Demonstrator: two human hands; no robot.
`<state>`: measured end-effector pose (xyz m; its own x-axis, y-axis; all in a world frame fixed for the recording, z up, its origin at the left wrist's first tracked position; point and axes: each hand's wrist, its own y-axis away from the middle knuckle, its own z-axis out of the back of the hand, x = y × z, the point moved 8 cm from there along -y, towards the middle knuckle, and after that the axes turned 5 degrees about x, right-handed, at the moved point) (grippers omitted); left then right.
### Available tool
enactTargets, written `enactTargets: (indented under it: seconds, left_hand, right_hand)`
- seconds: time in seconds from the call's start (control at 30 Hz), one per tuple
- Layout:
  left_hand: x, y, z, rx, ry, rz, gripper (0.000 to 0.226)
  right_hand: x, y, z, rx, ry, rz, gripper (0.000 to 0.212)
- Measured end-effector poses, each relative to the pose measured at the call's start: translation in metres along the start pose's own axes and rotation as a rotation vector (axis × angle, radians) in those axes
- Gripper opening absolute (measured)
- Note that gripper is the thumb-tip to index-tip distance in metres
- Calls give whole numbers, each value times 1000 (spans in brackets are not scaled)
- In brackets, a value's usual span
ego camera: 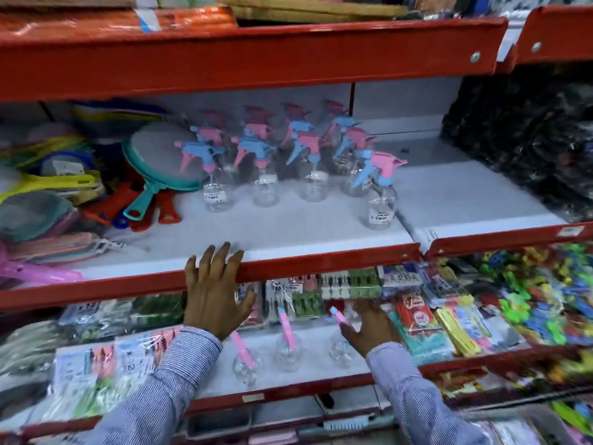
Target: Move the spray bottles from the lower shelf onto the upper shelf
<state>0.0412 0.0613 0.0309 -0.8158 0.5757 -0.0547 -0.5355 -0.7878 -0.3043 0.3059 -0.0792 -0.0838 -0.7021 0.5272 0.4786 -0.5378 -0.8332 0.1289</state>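
Several clear spray bottles with pink and blue trigger heads (266,155) stand in rows on the white upper shelf (288,229); one bottle (380,194) stands apart at the front right. Three clear bottles with pink triggers remain on the lower shelf (305,377): left (245,364), middle (288,346), right (340,345). My left hand (213,290) is spread flat over the red front edge of the upper shelf, holding nothing. My right hand (372,326) reaches into the lower shelf with fingers apart, right beside the right bottle's pink trigger; no grip shows.
Coloured plastic strainers and a teal-rimmed sieve (160,162) crowd the upper shelf's left. Black packed goods (526,139) fill its right. Packets of clips and pegs (481,309) flank the lower bottles on both sides. A red shelf lip (256,56) runs overhead.
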Motion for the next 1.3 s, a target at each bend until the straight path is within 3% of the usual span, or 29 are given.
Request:
enactTargets:
  seconds: [0.1,0.2,0.4,0.53,0.8,1.1,1.3]
  left_hand:
    - [0,-1,2,-4,7,11,73]
    - [0,1,3,-8,6,21,70]
    - [0,4,3,-21,15,24,69]
    - [0,3,3,-35,9,26,69]
    - [-1,3,1,-40,42,45,68]
    - [2,6,-4,-1,41,46,72]
    - [0,6,-3,-20,66,41,71]
  right_hand:
    - [-5,-5,-33,231,35,-73,52]
    - [-6,-6,-44,265,2,-108,44]
    - [20,4,-7,148,-50,-15,44]
    - [55,32,67,32,-116,86,32]
    - [145,64,211,-329,-326,342,27]
    - [177,-37,210,-457,-367,241,32]
    - [171,-59,193,-520,-386,239,33]
